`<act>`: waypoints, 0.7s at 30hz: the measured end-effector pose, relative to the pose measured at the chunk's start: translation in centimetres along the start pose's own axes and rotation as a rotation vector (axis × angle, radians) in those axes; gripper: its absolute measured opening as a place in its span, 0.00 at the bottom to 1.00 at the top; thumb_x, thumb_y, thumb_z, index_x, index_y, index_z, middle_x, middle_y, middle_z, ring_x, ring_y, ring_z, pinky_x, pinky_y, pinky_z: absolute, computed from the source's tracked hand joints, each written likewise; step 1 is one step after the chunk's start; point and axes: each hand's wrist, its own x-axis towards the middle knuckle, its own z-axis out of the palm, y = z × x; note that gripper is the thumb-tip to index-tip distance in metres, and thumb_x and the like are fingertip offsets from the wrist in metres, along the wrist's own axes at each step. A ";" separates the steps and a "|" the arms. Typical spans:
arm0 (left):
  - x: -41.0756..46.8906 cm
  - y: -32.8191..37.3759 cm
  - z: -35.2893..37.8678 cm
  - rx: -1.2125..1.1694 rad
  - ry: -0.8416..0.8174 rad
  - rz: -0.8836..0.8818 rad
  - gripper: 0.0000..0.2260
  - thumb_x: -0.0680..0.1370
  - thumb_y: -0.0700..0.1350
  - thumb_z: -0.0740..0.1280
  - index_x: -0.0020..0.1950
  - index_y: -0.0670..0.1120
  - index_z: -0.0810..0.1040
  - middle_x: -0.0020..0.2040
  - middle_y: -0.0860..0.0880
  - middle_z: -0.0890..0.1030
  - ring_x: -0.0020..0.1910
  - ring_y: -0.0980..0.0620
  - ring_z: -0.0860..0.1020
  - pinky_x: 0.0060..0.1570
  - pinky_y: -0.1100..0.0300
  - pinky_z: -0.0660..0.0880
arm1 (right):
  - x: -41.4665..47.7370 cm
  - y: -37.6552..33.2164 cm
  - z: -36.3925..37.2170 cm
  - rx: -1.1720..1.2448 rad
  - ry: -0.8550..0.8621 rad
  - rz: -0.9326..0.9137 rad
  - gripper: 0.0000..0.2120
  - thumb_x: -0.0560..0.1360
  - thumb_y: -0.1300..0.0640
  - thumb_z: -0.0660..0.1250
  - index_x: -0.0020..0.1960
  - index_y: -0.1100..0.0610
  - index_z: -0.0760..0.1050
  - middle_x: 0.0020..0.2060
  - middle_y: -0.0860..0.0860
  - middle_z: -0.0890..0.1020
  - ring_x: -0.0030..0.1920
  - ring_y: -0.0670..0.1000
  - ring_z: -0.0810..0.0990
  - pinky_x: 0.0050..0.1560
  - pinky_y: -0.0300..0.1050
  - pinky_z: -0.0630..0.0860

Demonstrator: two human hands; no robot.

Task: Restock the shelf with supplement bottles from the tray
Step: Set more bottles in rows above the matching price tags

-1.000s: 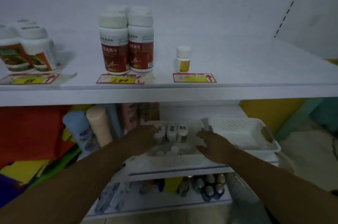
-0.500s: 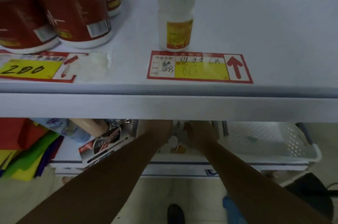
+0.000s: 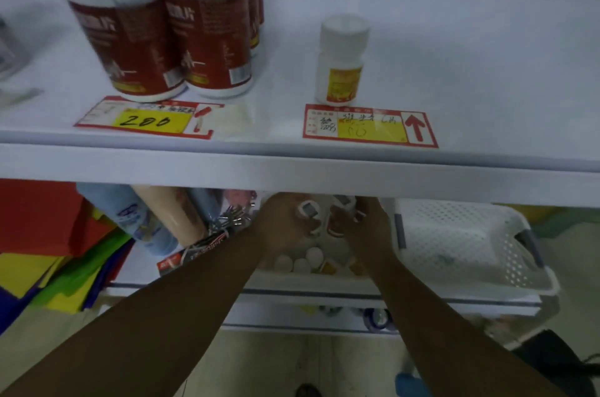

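Note:
One small white supplement bottle (image 3: 341, 60) with a yellow label stands on the white shelf (image 3: 292, 166), just behind its red and yellow price tag (image 3: 370, 126). Below the shelf edge both my hands are over the white tray (image 3: 324, 279). My left hand (image 3: 282, 228) is closed around a small white bottle (image 3: 306, 211). My right hand (image 3: 367, 224) grips another small bottle (image 3: 339, 221). Several more small bottles (image 3: 302, 262) lie in the tray under my hands. The shelf edge hides my fingertips in part.
Tall red-labelled bottles (image 3: 162, 39) stand on the shelf at left behind a tag reading 200 (image 3: 152, 120). A perforated white basket (image 3: 464, 244) sits right of the tray. Rolled items (image 3: 136, 218) and coloured sheets (image 3: 48, 254) fill the lower shelf at left.
The view has closed in on the shelf and dropped slightly. Both hands have closed on small bottles from the tray and lifted them toward the shelf edge.

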 end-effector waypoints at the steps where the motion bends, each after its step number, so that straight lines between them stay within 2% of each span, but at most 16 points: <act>1: -0.7 0.4 -0.8 -0.047 0.046 0.007 0.12 0.69 0.40 0.74 0.51 0.41 0.77 0.45 0.45 0.82 0.50 0.45 0.81 0.50 0.58 0.79 | -0.7 -0.8 -0.1 0.047 0.003 0.007 0.11 0.70 0.59 0.73 0.50 0.53 0.76 0.41 0.49 0.80 0.41 0.44 0.78 0.37 0.23 0.72; 2: -1.9 1.0 -1.9 -0.073 0.083 -0.010 0.14 0.69 0.42 0.75 0.51 0.40 0.78 0.47 0.44 0.83 0.49 0.47 0.81 0.50 0.51 0.80 | -1.6 -2.1 -0.1 0.073 -0.007 0.027 0.10 0.70 0.58 0.73 0.49 0.52 0.77 0.41 0.48 0.81 0.43 0.46 0.78 0.37 0.24 0.72; 3: -3.2 1.3 -3.0 -0.136 0.112 -0.014 0.14 0.69 0.45 0.74 0.51 0.41 0.79 0.47 0.43 0.83 0.47 0.50 0.82 0.50 0.52 0.80 | -2.7 -3.3 0.2 0.096 -0.030 0.046 0.07 0.70 0.56 0.73 0.47 0.50 0.79 0.41 0.46 0.81 0.44 0.47 0.79 0.37 0.25 0.73; 4: -4.9 1.5 -4.3 -0.205 0.141 -0.015 0.12 0.70 0.47 0.74 0.50 0.43 0.80 0.47 0.45 0.84 0.44 0.54 0.82 0.46 0.58 0.81 | -4.0 -4.4 0.6 0.124 -0.063 0.065 0.06 0.70 0.54 0.73 0.45 0.47 0.79 0.42 0.45 0.81 0.46 0.48 0.80 0.41 0.29 0.75; 6: -9.0 1.8 -6.5 -0.396 0.171 -0.001 0.07 0.73 0.48 0.71 0.48 0.46 0.82 0.45 0.49 0.85 0.38 0.61 0.82 0.36 0.69 0.77 | -7.3 -6.7 1.9 0.197 -0.121 0.119 0.05 0.71 0.51 0.71 0.46 0.48 0.79 0.49 0.50 0.83 0.53 0.53 0.80 0.54 0.46 0.78; 7: -11.1 1.9 -7.6 -0.502 0.178 -0.006 0.06 0.74 0.47 0.69 0.47 0.47 0.82 0.44 0.49 0.85 0.37 0.61 0.82 0.34 0.71 0.76 | -9.0 -8.0 2.7 0.229 -0.142 0.132 0.07 0.71 0.50 0.70 0.48 0.50 0.79 0.52 0.53 0.82 0.55 0.55 0.79 0.58 0.53 0.76; 9: -15.3 1.9 -9.8 -0.677 0.213 -0.018 0.06 0.75 0.48 0.67 0.45 0.48 0.82 0.38 0.53 0.86 0.37 0.59 0.83 0.35 0.70 0.76 | -12.3 -10.8 4.6 0.294 -0.186 0.117 0.10 0.72 0.50 0.68 0.51 0.53 0.78 0.54 0.57 0.81 0.56 0.59 0.78 0.59 0.60 0.75; 11: -19.2 2.1 -12.1 -0.768 0.238 -0.015 0.08 0.75 0.51 0.66 0.44 0.49 0.81 0.40 0.52 0.86 0.41 0.56 0.84 0.42 0.63 0.79 | -15.2 -13.8 6.5 0.323 -0.226 0.067 0.12 0.73 0.51 0.68 0.53 0.54 0.76 0.52 0.57 0.81 0.53 0.58 0.80 0.57 0.60 0.76; 14: -24.0 2.6 -15.6 -0.809 0.278 0.018 0.15 0.68 0.58 0.67 0.48 0.50 0.80 0.51 0.45 0.83 0.52 0.46 0.81 0.57 0.48 0.77 | -18.7 -17.9 8.8 0.337 -0.283 -0.012 0.10 0.74 0.51 0.66 0.52 0.54 0.77 0.48 0.56 0.83 0.48 0.56 0.83 0.51 0.56 0.80; 16: -26.7 3.1 -17.9 -0.821 0.252 0.084 0.18 0.63 0.59 0.69 0.46 0.50 0.81 0.49 0.45 0.84 0.51 0.45 0.81 0.56 0.46 0.77 | -20.6 -20.2 10.0 0.315 -0.291 -0.083 0.10 0.74 0.51 0.65 0.52 0.55 0.77 0.48 0.56 0.83 0.47 0.55 0.83 0.48 0.53 0.81; 19: -29.5 2.8 -21.1 -0.817 0.175 0.154 0.22 0.58 0.56 0.73 0.48 0.48 0.82 0.47 0.42 0.84 0.48 0.44 0.82 0.51 0.47 0.78 | -22.8 -22.9 11.4 0.291 -0.303 -0.169 0.10 0.72 0.47 0.66 0.50 0.49 0.77 0.46 0.52 0.84 0.46 0.51 0.83 0.47 0.49 0.81; 21: -30.5 2.3 -22.9 -0.804 0.140 0.182 0.17 0.58 0.56 0.73 0.43 0.51 0.83 0.43 0.46 0.84 0.43 0.48 0.82 0.45 0.52 0.78 | -23.9 -24.2 12.2 0.308 -0.343 -0.186 0.17 0.66 0.42 0.68 0.51 0.48 0.78 0.46 0.51 0.84 0.48 0.52 0.83 0.50 0.50 0.80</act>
